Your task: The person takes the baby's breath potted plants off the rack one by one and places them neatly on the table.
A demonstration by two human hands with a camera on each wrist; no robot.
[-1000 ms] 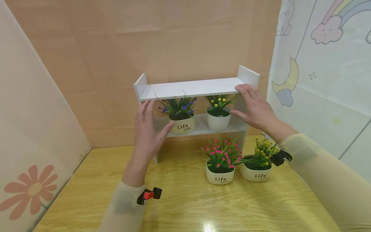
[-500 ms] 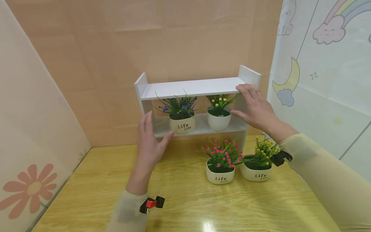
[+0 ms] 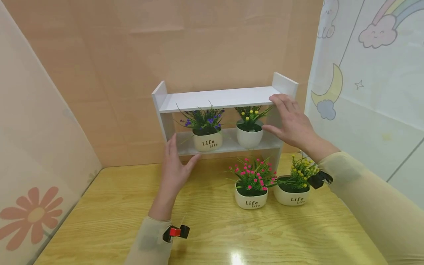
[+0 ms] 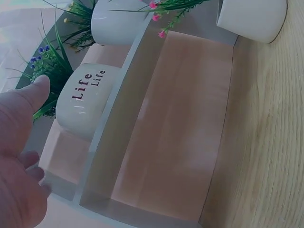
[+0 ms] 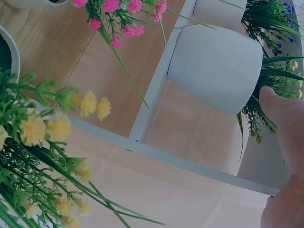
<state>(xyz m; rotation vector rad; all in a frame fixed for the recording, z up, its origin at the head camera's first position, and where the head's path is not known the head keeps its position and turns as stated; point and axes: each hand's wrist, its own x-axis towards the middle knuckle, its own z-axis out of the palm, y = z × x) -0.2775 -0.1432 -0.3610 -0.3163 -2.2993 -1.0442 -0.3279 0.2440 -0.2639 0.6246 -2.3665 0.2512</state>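
Observation:
A white two-tier shelf [image 3: 215, 99] stands at the back of the table. My left hand [image 3: 175, 167] is spread in front of its left side panel, fingers pointing up and thumb apart, holding nothing. My right hand [image 3: 291, 117] reaches to the top board's front right corner, fingertips right at its edge and thumb extended below it. On the middle board sit a cream "Life" pot with purple flowers [image 3: 208, 141] and, to its right, a white pot with yellow flowers [image 3: 249, 138]. In the right wrist view, my right thumb [image 5: 278, 114] is near that white pot's leaves.
On the table [image 3: 112, 213], in front of the shelf's right side, are a "Life" pot with pink flowers [image 3: 251, 198] and another with yellow flowers [image 3: 291, 195], beneath my right forearm. A peach backdrop [image 3: 132, 55] hangs behind; a printed sheet [image 3: 371, 121] borders the right.
My left hand has moved down and slightly right along the shelf's left side, from the top board to about the middle board. My right hand and the pots stay in place.

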